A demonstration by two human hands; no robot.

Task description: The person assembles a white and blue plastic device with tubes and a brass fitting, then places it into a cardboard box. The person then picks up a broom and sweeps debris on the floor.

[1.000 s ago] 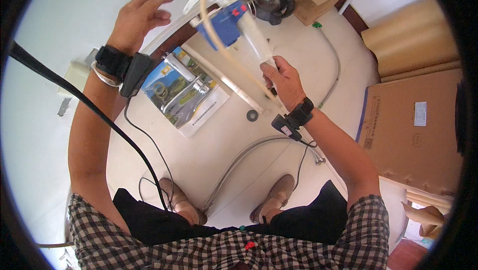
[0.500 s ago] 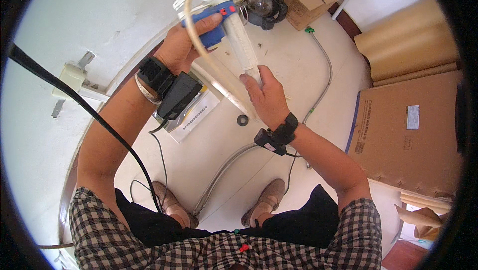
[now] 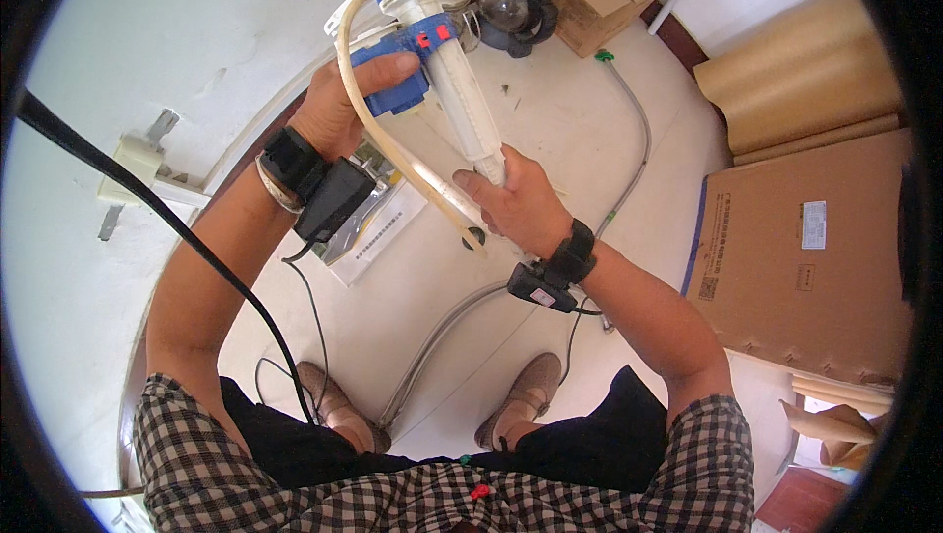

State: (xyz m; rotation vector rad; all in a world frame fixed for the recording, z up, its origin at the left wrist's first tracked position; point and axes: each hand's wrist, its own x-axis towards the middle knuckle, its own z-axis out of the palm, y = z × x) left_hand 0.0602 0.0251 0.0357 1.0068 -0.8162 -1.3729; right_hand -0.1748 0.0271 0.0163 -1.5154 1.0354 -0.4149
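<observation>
Both my hands hold a blue and white toilet fill valve point(image 3: 458, 101), which slants above the floor with its blue cap at the far end. My left hand point(image 3: 339, 106) is closed around the blue float part, thumb lying across it below two small red pieces. My right hand point(image 3: 523, 201) grips the narrow white lower end of the shaft. A beige flexible tube point(image 3: 371, 120) curves from the valve's top, past my left hand, and hangs down near my right hand. Behind its free end, a black rubber ring point(image 3: 476, 237) lies on the floor, partly hidden.
A printed plastic packet point(image 3: 378, 233) lies by the left wall. Grey hoses point(image 3: 643, 130) point(image 3: 432, 332) run across the floor. A dark pot with clear glass point(image 3: 511, 10) and an open carton point(image 3: 589, 12) stand at the back. A large cardboard box point(image 3: 776, 248) is at right. Black cables hang near my left arm.
The fill valve and both hands have shifted slightly left and nearer to me. The tube's free end now overlaps the rubber ring. The grip of both hands looks the same.
</observation>
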